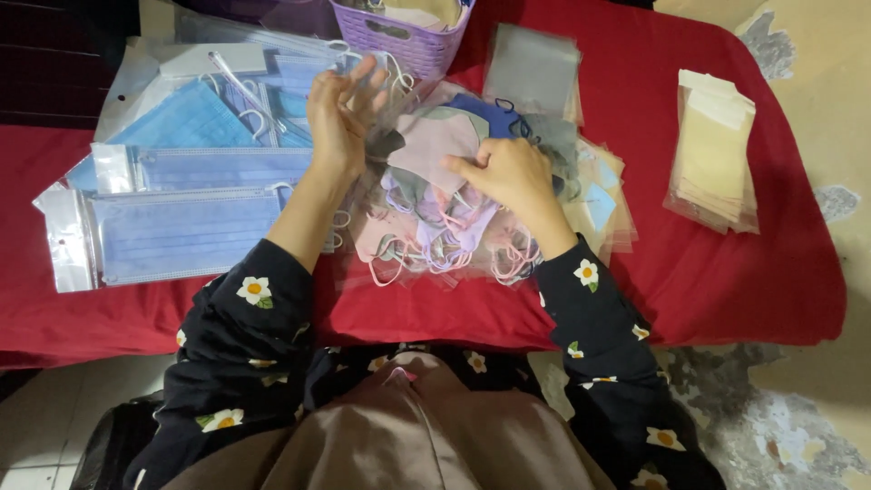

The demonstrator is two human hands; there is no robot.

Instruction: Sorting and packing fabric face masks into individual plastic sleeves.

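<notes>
In the middle of the red cloth (708, 272), right under my hands, lies the heap of pastel face masks (435, 218), each in its own clear sleeve, pink, lilac, grey and dark blue ones overlapping with their ear loops spilling toward me. My right hand (513, 177) rests on top of the heap with the fingers curled in, pinching at one of the sleeves. My left hand (340, 113) is raised above the heap's left edge, fingers spread and half bent; a clear sleeve seems to sit against them, though I cannot tell whether I truly grip it.

These packets look very light, soft and floppy, and I judge the glossy film slippery, so a stack would slide apart easily. A pinch at a sleeve's edge or corner seems the surest hold; the loops would only tangle.

To my left lie blue surgical masks in clear bags (181, 227), fanned out flat. Beyond the heap stands a purple plastic basket (408, 45), with a stack of empty clear sleeves (531, 68) beside it. Well apart on the right sits a pile of cream-coloured packets (712, 150).
</notes>
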